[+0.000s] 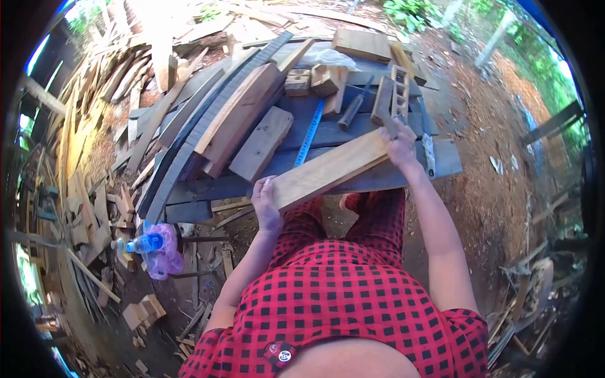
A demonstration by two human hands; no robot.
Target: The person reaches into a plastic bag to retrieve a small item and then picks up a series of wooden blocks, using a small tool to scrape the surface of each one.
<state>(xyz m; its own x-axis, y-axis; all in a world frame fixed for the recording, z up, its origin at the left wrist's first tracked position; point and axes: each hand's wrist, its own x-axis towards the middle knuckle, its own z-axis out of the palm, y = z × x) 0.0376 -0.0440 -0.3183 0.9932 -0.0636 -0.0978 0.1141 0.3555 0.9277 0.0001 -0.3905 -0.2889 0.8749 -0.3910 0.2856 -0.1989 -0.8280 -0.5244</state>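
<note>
A long, pale wooden board point(331, 169) is held at a slant over the front edge of the workbench. My left hand point(266, 200) is closed round its lower left end, thumb on top. At the upper right end my right hand point(400, 146) grips the board, with a dark flat piece point(387, 113) at its fingers; whether that piece is held too is unclear. Just beyond the board lie a blue measuring strip point(310, 133), a chisel-like tool point(355, 108) and a thick wooden block point(261, 143).
The dark plank workbench point(441, 157) carries long stacked beams point(236, 110), small blocks point(324, 79) and a slotted wooden frame point(400, 91). Bottles in a pink plastic bag point(165, 252) hang at the left. Offcuts point(144, 312) litter the ground.
</note>
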